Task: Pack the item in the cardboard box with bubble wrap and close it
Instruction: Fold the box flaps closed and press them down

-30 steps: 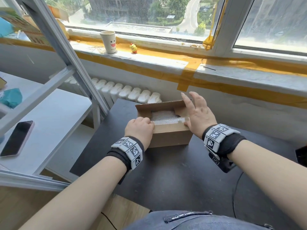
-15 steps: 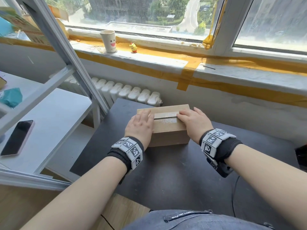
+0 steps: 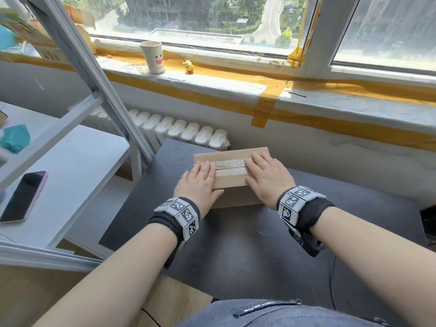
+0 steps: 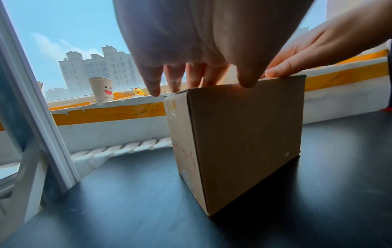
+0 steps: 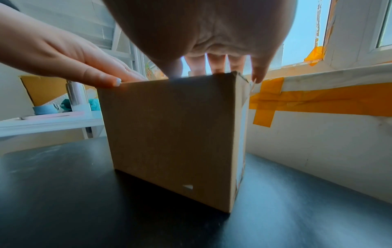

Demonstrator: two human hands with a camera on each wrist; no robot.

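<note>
A small brown cardboard box (image 3: pixel 232 178) stands on the black table (image 3: pixel 247 244) with its top flaps folded flat and an old tape strip along the seam. My left hand (image 3: pixel 200 179) lies flat on the left half of the lid, fingers straight. My right hand (image 3: pixel 266 175) lies flat on the right half in the same way. From the left wrist view the box (image 4: pixel 244 137) appears from its near side, with my left fingers (image 4: pixel 176 80) over its top edge. The right wrist view shows the box (image 5: pixel 176 134) under my right fingers (image 5: pixel 216 65). Its contents are hidden.
A white shelf unit (image 3: pixel 70 161) with a phone (image 3: pixel 22 197) stands left of the table. Behind the box run a radiator (image 3: pixel 184 133) and a taped windowsill holding a paper cup (image 3: pixel 152 57) and a small yellow figure (image 3: pixel 188 66).
The box went from open, with bubble wrap showing inside, to closed. Both hands folded the flaps down and now lie flat on the lid.
</note>
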